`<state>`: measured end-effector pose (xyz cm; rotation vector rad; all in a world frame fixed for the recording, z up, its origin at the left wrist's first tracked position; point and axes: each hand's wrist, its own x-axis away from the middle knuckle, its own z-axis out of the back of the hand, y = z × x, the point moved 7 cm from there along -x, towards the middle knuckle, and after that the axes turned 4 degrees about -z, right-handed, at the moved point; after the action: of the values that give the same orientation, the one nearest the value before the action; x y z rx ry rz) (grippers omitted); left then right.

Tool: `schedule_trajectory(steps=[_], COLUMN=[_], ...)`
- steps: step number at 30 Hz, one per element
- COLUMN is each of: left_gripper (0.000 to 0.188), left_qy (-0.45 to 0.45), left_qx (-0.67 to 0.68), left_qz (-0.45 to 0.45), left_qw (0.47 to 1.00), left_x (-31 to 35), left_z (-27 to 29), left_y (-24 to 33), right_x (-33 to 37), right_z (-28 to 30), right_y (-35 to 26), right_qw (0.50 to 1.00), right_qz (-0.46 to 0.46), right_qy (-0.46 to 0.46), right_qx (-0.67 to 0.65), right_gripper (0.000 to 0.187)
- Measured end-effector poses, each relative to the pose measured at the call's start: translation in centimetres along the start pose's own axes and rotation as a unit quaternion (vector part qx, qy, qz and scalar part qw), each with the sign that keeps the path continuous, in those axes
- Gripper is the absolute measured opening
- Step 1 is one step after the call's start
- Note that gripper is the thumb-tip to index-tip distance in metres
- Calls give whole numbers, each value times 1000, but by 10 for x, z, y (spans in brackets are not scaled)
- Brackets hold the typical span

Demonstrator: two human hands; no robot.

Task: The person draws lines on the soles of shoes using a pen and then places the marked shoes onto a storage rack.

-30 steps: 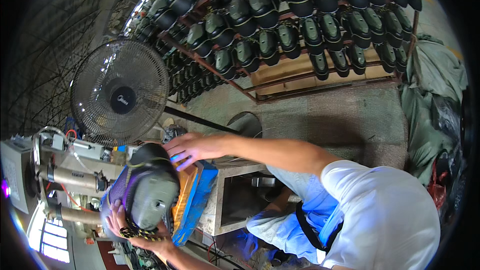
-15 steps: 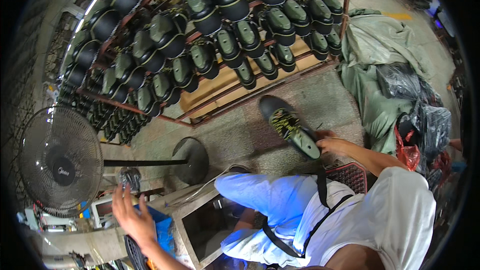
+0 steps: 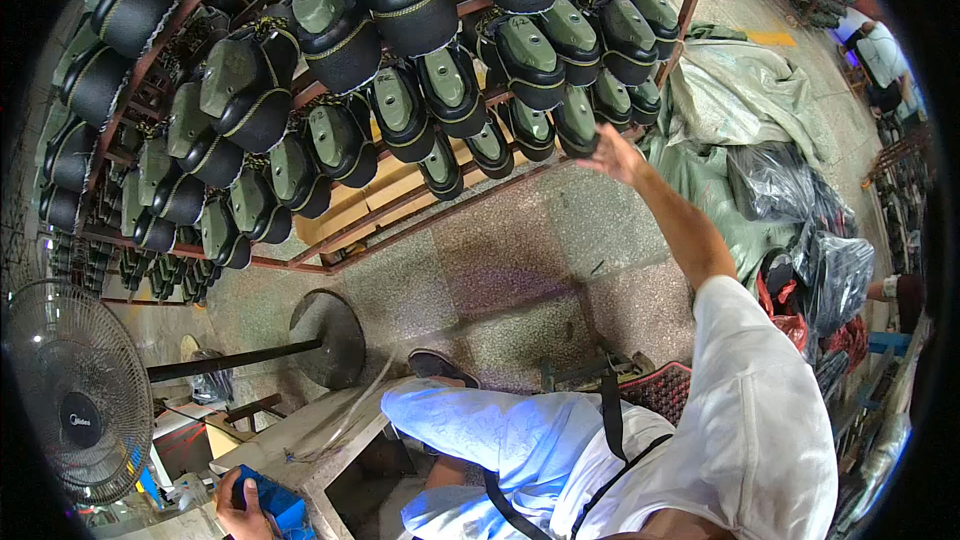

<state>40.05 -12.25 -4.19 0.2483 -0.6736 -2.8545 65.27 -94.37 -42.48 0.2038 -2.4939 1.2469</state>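
Observation:
On the rack's lower row, my right hand [image 3: 612, 155] grips the lower end of a black shoe with a green last [image 3: 577, 118] in it. The shoe hangs among others at the rack's right side. My left hand [image 3: 240, 508] is at the lower left beside a blue box [image 3: 272, 505] on the bench. Its thumb stands apart from the fingers, and the picture's rim cuts off part of the hand. I make out nothing in it.
A metal rack [image 3: 690, 20] carries several rows of similar shoes. A standing fan [image 3: 80, 390] is at left, its round base [image 3: 327, 340] on the floor. Green sheeting [image 3: 745, 90] and black plastic bags [image 3: 838, 270] lie at right. A concrete-topped bench [image 3: 340, 440] stands near my knees.
My right hand has carried the shoe from above the floor up to the rack. My left hand has moved down beside the blue box. The view has shifted.

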Motion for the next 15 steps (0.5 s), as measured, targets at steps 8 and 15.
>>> schedule_trajectory(steps=[8, 15], left_gripper=[21, 25], left_qy=[20, 17], left_qx=[-58, -52], left_qz=[-22, -17], left_qw=[998, 998], left_x=[13, 8], left_z=[6, 5], left_y=[4, -1], right_x=[-6, -84], right_z=[0, -141], right_y=[166, 125], right_qw=[970, 993], right_qz=[-229, -103], right_qy=[83, 39], right_qx=[21, -33], right_gripper=[91, 76])
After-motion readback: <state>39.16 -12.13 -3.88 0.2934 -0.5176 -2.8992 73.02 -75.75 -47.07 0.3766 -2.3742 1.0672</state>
